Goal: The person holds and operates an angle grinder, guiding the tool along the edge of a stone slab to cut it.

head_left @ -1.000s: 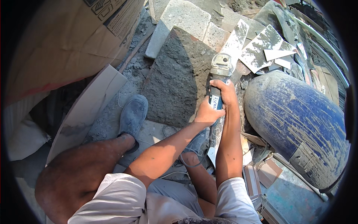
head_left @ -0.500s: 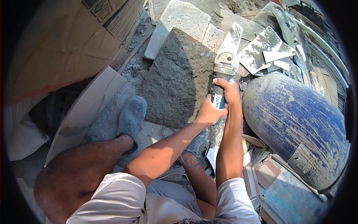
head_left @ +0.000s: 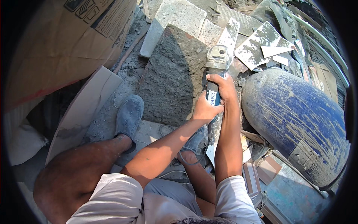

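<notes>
An angle grinder (head_left: 218, 56) with a metal gear head and a blue-and-dark body is held in both hands. My left hand (head_left: 206, 109) wraps round the rear of its body, while my right hand (head_left: 223, 89) grips it farther forward, just behind the head. The grinder's head lies over the right edge of a rough, mortar-coated grey slab (head_left: 167, 74). Its disc is hidden from this angle, so I cannot tell whether it touches the slab. A long whitish tile strip (head_left: 229, 35) lies beyond the head.
A scratched blue drum (head_left: 298, 115) lies to the right. Broken tile pieces (head_left: 258, 44) and a pale slab (head_left: 173, 22) lie beyond. At left are a large cardboard box (head_left: 67, 41) and a leaning tile (head_left: 84, 108). A cable (head_left: 173, 172) runs near my feet.
The grinder and both hands have shifted slightly left and away from me, with the head farther over the slab's right side. The whole view has also shifted a little. Both grips stay the same.
</notes>
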Motion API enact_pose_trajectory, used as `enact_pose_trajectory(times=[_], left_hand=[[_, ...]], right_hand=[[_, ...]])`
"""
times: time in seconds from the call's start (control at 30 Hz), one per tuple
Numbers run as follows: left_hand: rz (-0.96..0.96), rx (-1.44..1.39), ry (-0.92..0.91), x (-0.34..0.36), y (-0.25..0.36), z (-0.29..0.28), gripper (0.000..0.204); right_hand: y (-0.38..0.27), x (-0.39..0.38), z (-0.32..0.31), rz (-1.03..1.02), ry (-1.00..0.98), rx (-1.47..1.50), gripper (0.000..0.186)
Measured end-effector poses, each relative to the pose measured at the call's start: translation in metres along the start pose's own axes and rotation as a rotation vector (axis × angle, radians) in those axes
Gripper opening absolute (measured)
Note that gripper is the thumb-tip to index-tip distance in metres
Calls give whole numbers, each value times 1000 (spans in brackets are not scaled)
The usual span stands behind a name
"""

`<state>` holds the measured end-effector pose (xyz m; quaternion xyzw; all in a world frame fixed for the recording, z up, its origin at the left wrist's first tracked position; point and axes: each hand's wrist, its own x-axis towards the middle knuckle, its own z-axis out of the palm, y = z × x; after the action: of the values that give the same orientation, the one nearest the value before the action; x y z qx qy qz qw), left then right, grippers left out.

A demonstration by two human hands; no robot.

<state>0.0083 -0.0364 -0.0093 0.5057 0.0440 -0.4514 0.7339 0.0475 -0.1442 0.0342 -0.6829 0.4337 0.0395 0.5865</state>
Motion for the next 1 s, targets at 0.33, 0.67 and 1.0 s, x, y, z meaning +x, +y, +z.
enact_pose_trajectory(times=[0.33, 0.67, 1.0], left_hand=[[-193, 255, 3, -7, 4, 12, 41], [-99, 137, 24, 2, -11, 11, 39], [-89, 99, 1, 7, -8, 12, 45]], right_hand=[[16, -5, -20, 64, 37, 27, 21], [17, 1, -17, 82, 12, -3, 24], [10, 4, -17, 45, 7, 28, 23]])
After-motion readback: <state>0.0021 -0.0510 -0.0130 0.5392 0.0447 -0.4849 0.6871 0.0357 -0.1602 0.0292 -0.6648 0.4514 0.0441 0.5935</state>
